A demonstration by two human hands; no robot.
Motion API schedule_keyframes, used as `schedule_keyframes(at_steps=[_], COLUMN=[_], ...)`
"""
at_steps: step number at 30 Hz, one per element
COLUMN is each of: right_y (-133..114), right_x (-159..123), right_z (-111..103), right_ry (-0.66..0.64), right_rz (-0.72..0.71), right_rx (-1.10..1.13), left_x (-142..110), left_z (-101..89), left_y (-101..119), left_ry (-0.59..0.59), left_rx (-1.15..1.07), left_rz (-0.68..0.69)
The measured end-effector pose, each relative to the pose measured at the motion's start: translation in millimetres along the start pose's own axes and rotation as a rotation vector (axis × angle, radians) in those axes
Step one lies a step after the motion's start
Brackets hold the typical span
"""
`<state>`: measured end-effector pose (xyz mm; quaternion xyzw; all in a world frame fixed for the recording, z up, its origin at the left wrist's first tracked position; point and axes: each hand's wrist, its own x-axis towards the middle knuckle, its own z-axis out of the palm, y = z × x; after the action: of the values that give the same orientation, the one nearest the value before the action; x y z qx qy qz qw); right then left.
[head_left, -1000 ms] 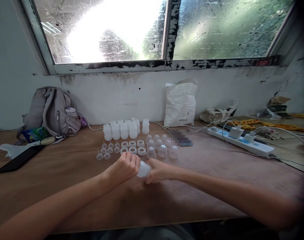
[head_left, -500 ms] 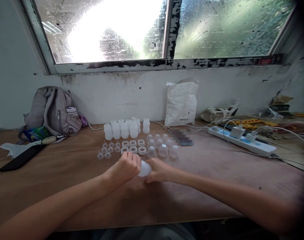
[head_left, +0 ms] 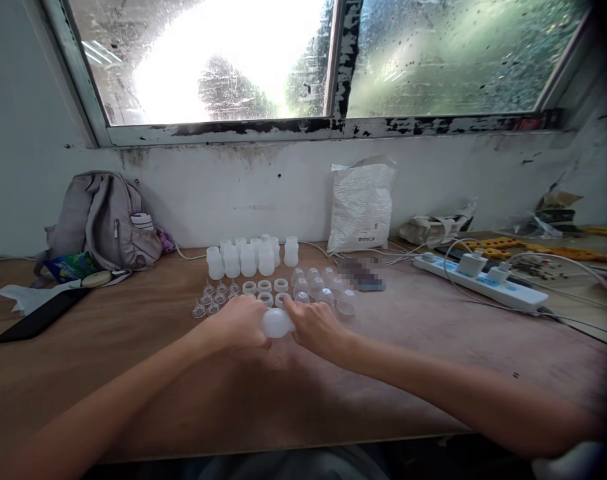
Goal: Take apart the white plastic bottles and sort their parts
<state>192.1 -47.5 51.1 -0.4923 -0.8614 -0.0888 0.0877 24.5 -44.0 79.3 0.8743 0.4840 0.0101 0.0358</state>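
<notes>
Between my two hands is a translucent white baby bottle [head_left: 277, 323], its rounded bottom facing me. My left hand [head_left: 244, 321] is closed on its left side and my right hand [head_left: 316, 328] grips its right side; the far end is hidden. Just beyond my hands lie several white collar rings [head_left: 264, 285]. Clear silicone nipples [head_left: 209, 300] stand in rows to their left, and clear domed caps [head_left: 314, 285] stand to their right. Behind these, several frosted white bottles [head_left: 248, 259] stand upright in a group.
A grey backpack [head_left: 100, 220] leans at the left by a black flat case [head_left: 43, 317]. A white plastic package [head_left: 362, 208] stands against the wall. At the right are a power strip [head_left: 478, 283] with cables and yellow items [head_left: 503, 247]. A blurred flat object [head_left: 363, 275] lies beyond the caps.
My hands have turned the bottle so its bottom now faces me. Both have shifted slightly left, and my right hand has rolled over. The other person's hand at far right has mostly withdrawn.
</notes>
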Motion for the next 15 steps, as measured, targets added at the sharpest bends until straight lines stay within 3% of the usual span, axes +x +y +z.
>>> schedule_keyframes(at_steps=[3, 5, 7, 11, 15], right_y=[1.2, 2.6, 5.0, 14.9, 26.1], right_x=[1.2, 1.2, 0.0, -5.5, -9.4], right_z=[-3.1, -4.7, -5.9, -8.6, -3.0], right_ry=[0.079, 0.061, 0.004, -0.091, -0.083], right_rz=[-0.130, -0.185, -0.215, -0.281, -0.240], right_rx=[-0.054, -0.031, 0.044, 0.375, 0.822], left_x=[2.0, 0.2, -2.8, -8.0, -12.6], left_z=[1.0, 8.7, 18.9, 32.8, 35.8], left_y=[-12.5, -17.6, -19.6, -19.3, -19.7], left_ry=[-0.280, -0.402, -0.469, -0.490, -0.363], left_rx=[-0.553, -0.867, -1.047, -1.235, -1.398], left_rz=[-0.025, 0.010, 0.033, -0.012, -0.030])
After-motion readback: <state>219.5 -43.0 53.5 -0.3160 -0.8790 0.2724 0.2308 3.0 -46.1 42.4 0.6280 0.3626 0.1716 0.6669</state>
